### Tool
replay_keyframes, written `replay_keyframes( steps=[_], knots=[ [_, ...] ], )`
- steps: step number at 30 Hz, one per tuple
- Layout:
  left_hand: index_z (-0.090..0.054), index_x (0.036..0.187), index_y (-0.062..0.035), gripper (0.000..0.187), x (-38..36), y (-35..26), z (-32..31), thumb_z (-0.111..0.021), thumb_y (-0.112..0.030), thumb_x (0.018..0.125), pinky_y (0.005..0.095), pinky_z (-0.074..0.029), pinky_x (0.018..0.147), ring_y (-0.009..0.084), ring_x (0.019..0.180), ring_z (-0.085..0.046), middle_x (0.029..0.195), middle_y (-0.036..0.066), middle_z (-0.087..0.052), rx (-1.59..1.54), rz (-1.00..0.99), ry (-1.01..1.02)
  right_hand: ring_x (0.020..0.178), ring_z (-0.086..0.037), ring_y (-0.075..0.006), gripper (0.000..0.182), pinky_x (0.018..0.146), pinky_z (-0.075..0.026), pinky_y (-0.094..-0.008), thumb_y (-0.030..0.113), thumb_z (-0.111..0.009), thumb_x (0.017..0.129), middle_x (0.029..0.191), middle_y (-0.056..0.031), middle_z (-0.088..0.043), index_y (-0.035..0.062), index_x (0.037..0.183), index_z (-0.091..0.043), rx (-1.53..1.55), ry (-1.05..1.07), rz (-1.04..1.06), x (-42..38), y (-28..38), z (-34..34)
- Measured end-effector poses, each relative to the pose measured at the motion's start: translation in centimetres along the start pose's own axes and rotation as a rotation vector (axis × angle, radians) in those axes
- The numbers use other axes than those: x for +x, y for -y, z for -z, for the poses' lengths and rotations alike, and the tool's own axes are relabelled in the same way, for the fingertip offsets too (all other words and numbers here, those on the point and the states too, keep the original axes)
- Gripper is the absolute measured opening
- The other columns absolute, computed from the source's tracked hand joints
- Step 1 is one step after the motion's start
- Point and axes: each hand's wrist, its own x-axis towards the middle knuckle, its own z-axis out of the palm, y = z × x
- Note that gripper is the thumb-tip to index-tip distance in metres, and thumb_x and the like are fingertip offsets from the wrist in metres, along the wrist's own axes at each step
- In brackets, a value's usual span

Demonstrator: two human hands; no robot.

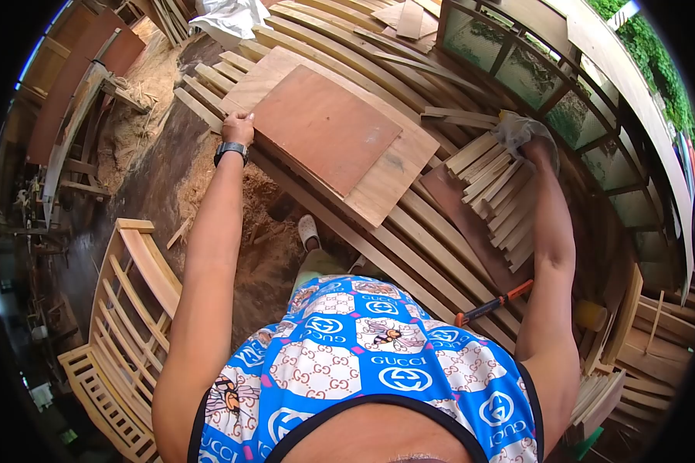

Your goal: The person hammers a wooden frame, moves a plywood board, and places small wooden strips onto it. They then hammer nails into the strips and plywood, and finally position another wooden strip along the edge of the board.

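Clamping fingers on the board (394,175), left hand (238,129) should hold firm; right hand (543,148), right of board: fingers' state unclear.

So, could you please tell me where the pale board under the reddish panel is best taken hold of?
Probably by its two short ends, coming from left and right: the pale board lies flat and extends past the reddish panel at both ends, leaving bare edges to grip. The left hand is at its near left corner.
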Motion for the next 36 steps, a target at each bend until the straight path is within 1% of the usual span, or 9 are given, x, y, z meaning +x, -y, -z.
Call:
replay_keyframes(
  steps=[3, 5, 8, 10, 20, 24, 30, 34, 36],
  knots=[
    [-0.073, 0.098, -0.0034, 0.024, -1.6, -1.8, 0.9, -0.077, -0.027, 0.093, 0.0404, -0.058, 0.062, 0.0269, 0.072, -0.073, 0.085, 0.014, -0.076, 0.034, 0.040, 0.007, 0.105, -0.073, -0.0380, 0.042, 0.089, -0.055, -0.0430, 0.031, -0.070, 0.083, 0.109, -0.0247, -0.075, 0.0033, 0.114, -0.077, 0.102, -0.083, -0.118, -0.9, 0.3, 2.4],
    [-0.073, 0.098, -0.0037, 0.025, 0.4, 0.9, 0.0, -0.078, -0.027, 0.092, 0.0425, -0.057, 0.080, 0.0315, 0.086, -0.074, 0.091, 0.017, -0.077, 0.035, -0.078, -0.001, 0.079, -0.076, -0.0274, 0.034, 0.073, -0.058, -0.0402, 0.021, -0.074, 0.080, 0.094, -0.0210, -0.077, -0.0017, 0.104, -0.078, 0.283, -0.035, -0.244, -1.4, -0.2, 4.3],
    [-0.074, 0.098, -0.0045, 0.024, 1.0, 1.5, -0.2, -0.078, -0.027, 0.091, 0.0427, -0.057, 0.082, 0.0336, 0.089, -0.074, 0.093, 0.019, -0.077, 0.069, -0.101, 0.005, 0.066, -0.071, -0.0184, 0.028, 0.061, -0.057, -0.0376, 0.011, -0.075, 0.076, 0.086, -0.0152, -0.075, -0.0071, 0.097, -0.076, 0.382, -0.095, -0.409, -3.6, 1.9, 7.7],
    [-0.075, 0.098, -0.0047, 0.024, 1.1, 2.1, 0.0, -0.078, -0.027, 0.091, 0.0430, -0.057, 0.081, 0.0343, 0.089, -0.074, 0.093, 0.019, -0.077, 0.097, -0.162, -0.011, 0.066, -0.071, -0.0205, 0.021, 0.063, -0.057, -0.0369, 0.011, -0.077, 0.071, 0.073, -0.0114, -0.072, -0.0073, 0.081, -0.075, 0.722, -0.114, -0.458, -2.9, -0.6, 6.1],
    [-0.070, 0.103, -0.0004, 0.026, 2.1, 2.8, 0.5, -0.074, -0.026, 0.097, 0.0349, -0.054, 0.064, 0.0182, 0.066, -0.069, 0.079, 0.011, -0.075, 0.013, -0.164, 0.174, 0.070, -0.072, -0.0230, 0.007, 0.062, -0.063, -0.0339, -0.001, -0.075, 0.084, 0.086, -0.0140, -0.075, -0.0056, 0.088, -0.073, 1.112, -0.216, -0.549, -8.9, 1.5, 12.1],
    [-0.071, 0.103, 0.0000, 0.031, 2.9, 3.5, 0.5, -0.076, -0.029, 0.095, 0.0371, -0.055, 0.065, 0.0199, 0.067, -0.070, 0.080, 0.012, -0.075, 0.029, -0.223, 0.192, 0.078, -0.074, -0.0224, 0.008, 0.070, -0.065, -0.0330, 0.001, -0.076, 0.087, 0.092, -0.0131, -0.075, -0.0052, 0.091, -0.072, 1.209, -0.104, -0.456, -10.4, 9.5, 14.3],
    [-0.072, 0.115, -0.0047, 0.045, 2.3, 1.1, 2.0, -0.075, -0.042, 0.090, 0.0468, -0.056, 0.089, 0.0417, 0.105, -0.070, 0.114, 0.023, -0.074, 0.305, -0.278, 0.125, 0.080, -0.074, -0.0206, 0.015, 0.074, -0.065, -0.0304, 0.003, -0.079, 0.087, 0.094, -0.0129, -0.075, -0.0064, 0.097, -0.073, 1.290, 0.301, -0.173, -10.4, 26.5, 9.0],
    [-0.071, 0.117, -0.0024, 0.045, -1.3, -3.9, 3.1, -0.074, -0.038, 0.091, 0.0466, -0.056, 0.089, 0.0414, 0.104, -0.071, 0.113, 0.024, -0.074, 0.359, -0.403, -0.034, 0.076, -0.075, -0.0193, 0.015, 0.071, -0.065, -0.0289, 0.003, -0.081, 0.085, 0.088, -0.0152, -0.076, -0.0077, 0.094, -0.075, 1.153, 0.530, -0.072, -9.7, 35.9, 3.2],
    [-0.072, 0.115, -0.0017, 0.038, -3.2, -6.4, 3.2, -0.073, -0.032, 0.092, 0.0452, -0.057, 0.087, 0.0383, 0.102, -0.072, 0.109, 0.023, -0.075, 0.233, -0.461, 0.150, 0.075, -0.075, -0.0196, 0.016, 0.068, -0.064, -0.0291, 0.004, -0.081, 0.084, 0.086, -0.0143, -0.076, -0.0081, 0.094, -0.075, 1.116, 0.622, -0.035, -9.4, 39.2, 1.3]
  ],
)
